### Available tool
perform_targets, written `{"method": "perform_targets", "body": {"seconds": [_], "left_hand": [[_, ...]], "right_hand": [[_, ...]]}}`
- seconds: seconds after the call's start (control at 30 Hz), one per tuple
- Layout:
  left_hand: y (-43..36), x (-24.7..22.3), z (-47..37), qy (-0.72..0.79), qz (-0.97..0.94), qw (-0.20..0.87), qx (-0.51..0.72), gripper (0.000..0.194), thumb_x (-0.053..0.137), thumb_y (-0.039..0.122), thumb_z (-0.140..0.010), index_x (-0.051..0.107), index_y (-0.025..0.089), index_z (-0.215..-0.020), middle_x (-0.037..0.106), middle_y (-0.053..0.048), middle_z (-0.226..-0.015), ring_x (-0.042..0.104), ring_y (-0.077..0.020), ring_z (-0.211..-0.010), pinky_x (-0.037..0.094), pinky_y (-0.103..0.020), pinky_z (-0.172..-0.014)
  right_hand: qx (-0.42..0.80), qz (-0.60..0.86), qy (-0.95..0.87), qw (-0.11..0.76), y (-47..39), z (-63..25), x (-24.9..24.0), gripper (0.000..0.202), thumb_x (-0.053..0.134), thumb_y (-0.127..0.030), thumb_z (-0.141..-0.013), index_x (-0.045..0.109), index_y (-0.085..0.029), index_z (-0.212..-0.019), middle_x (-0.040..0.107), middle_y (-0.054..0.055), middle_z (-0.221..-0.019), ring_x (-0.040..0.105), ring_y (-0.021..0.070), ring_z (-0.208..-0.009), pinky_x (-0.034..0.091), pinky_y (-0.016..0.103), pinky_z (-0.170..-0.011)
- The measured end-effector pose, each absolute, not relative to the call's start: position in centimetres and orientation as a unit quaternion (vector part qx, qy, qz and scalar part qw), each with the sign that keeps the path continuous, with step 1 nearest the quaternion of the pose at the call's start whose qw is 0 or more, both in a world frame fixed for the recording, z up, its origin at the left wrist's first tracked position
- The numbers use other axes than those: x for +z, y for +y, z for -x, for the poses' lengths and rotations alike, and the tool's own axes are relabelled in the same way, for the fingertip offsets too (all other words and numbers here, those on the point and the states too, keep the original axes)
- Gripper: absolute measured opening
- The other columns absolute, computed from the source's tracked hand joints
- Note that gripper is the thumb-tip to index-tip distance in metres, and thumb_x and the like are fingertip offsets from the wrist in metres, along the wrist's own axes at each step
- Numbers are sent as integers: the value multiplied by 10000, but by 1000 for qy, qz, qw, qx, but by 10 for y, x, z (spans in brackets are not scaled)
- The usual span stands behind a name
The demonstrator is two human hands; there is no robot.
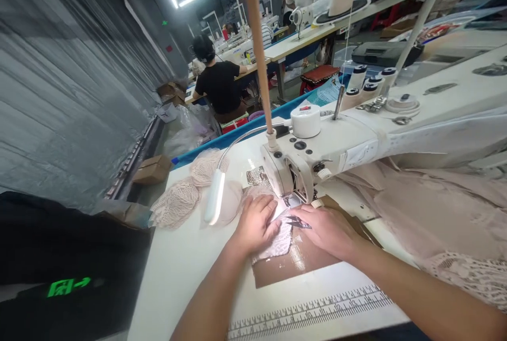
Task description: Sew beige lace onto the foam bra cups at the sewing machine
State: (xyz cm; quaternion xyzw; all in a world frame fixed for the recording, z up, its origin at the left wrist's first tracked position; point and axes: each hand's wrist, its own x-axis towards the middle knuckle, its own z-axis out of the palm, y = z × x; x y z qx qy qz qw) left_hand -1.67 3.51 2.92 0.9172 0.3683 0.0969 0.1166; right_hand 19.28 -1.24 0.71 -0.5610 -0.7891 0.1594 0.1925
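Observation:
A white sewing machine (pixel 283 167) stands over a piece of pale lace fabric (pixel 277 243). My left hand (pixel 257 224) lies on the lace just left of the needle area, its fingers spread over the cloth. On the other side, my right hand (pixel 322 227) is closed around small dark scissors (pixel 297 223), whose blades point left over the lace. The fingertips of my right hand are beside the needle area. Under the lace is a brown sheet (pixel 273 275) on the white table (pixel 186 272).
Lace cups (pixel 176 204) lie at the left, beneath a lit lamp (pixel 216 198). Beige fabric (pixel 428 193) is heaped at the right. A printed ruler (pixel 309 312) runs along the front edge. Thread cones (pixel 358 77) stand behind; people (pixel 219 85) sit farther back.

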Motion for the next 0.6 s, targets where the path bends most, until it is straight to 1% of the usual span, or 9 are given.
{"method": "perform_targets", "body": {"seconds": [0.07, 0.13, 0.27, 0.4, 0.47, 0.53, 0.6], "left_hand": [[26, 32, 19, 371, -914, 138, 90, 469, 520, 350, -870, 505, 145, -1292, 490, -167, -1342, 439, -330, -1224, 292, -545, -1047], [10, 35, 22, 368, -912, 160, 86, 509, 561, 364, -845, 503, 142, -1300, 483, -164, -1353, 439, -337, -1216, 309, -536, -1039], [-30, 43, 28, 367, -901, 213, 91, 531, 604, 385, -836, 494, 182, -1313, 463, -137, -1380, 421, -330, -1231, 284, -540, -1064], [-53, 52, 38, 356, -872, 283, 180, 455, 606, 321, -838, 533, 196, -1270, 504, -108, -1331, 445, -270, -1220, 343, -433, -1066], [-52, 52, 47, 403, -829, 301, 243, 397, 585, 315, -855, 567, 194, -1233, 536, -101, -1293, 458, -254, -1216, 353, -406, -1067], [-44, 49, 57, 483, -758, 336, 280, 368, 581, 340, -863, 593, 192, -1200, 563, -100, -1258, 487, -256, -1190, 361, -416, -1057], [-32, 42, 63, 541, -659, 431, 297, 406, 626, 386, -836, 601, 174, -1181, 580, -108, -1231, 517, -264, -1153, 380, -419, -1032]], "right_hand": [[190, 555, -777, 228, -13, -195, 6, 313, 481, -188, -832, 652, -267, -1081, 699, 25, -976, 642, 199, -806, 492, 307, -680], [216, 538, -772, 262, -14, -197, 6, 331, 461, -187, -844, 646, -259, -1109, 693, 30, -1037, 645, 199, -871, 512, 314, -727], [242, 483, -784, 305, -16, -197, 8, 311, 447, -249, -894, 640, -236, -1138, 669, 48, -1119, 626, 204, -991, 509, 330, -854], [251, 462, -787, 323, -19, -194, 13, 320, 423, -348, -936, 659, -205, -1098, 672, 69, -1095, 618, 213, -1008, 498, 342, -883], [254, 458, -785, 330, -19, -193, 15, 338, 410, -367, -941, 668, -198, -1079, 680, 76, -1076, 621, 220, -1001, 500, 353, -876], [259, 460, -783, 329, -19, -192, 15, 344, 409, -372, -942, 669, -197, -1083, 681, 80, -1088, 620, 230, -1011, 497, 369, -880], [268, 467, -779, 321, -20, -192, 13, 335, 425, -373, -936, 664, -202, -1097, 676, 78, -1116, 615, 237, -1030, 493, 379, -886]]}}
